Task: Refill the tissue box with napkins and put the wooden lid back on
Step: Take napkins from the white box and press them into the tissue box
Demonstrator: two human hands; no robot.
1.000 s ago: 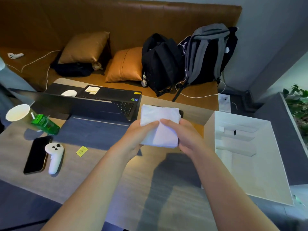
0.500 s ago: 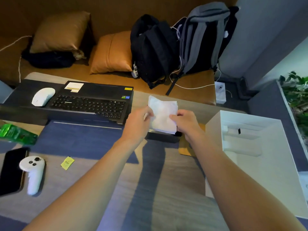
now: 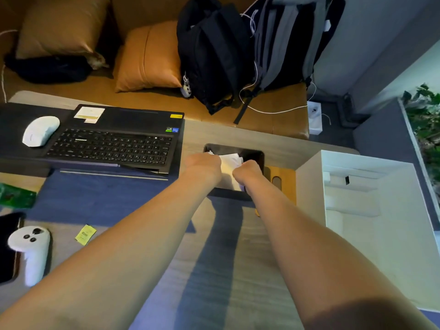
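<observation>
Both hands are now lowered from mid-air into the black tissue box (image 3: 258, 155), carrying the napkins (image 3: 229, 166) down with them; half a second ago the stack was being held above the table.

Left hand (image 3: 205, 166): reaching into the left part of the box opening, its grip closing on the left edge of the white napkins, fingers curling down out of sight.
Right hand (image 3: 247, 173): reaching into the right part of the opening, its grip closing on the right edge of the same stack, fingertips hidden.
Napkins: lying partly inside the box, crumpling between the two hands.
Tissue box: standing open on the table (image 3: 240, 270), just right of the laptop (image 3: 114, 141).
Wooden lid (image 3: 283, 179): lying flat on the table, touching the right side of the box, its oval slot facing up, partly covered by the right forearm.
White carton (image 3: 371, 234): standing open at the right table edge, just beside the lid.
White mouse (image 3: 40, 131): resting left of the laptop keyboard.
White controller (image 3: 32, 252), dark phone (image 3: 8, 246) and yellow paper scrap (image 3: 85, 234): lying at the near left.
Black backpack (image 3: 212, 55) and grey backpack (image 3: 290, 41): leaning on the sofa (image 3: 154, 101) behind the table, beside an orange cushion (image 3: 150, 58).
</observation>
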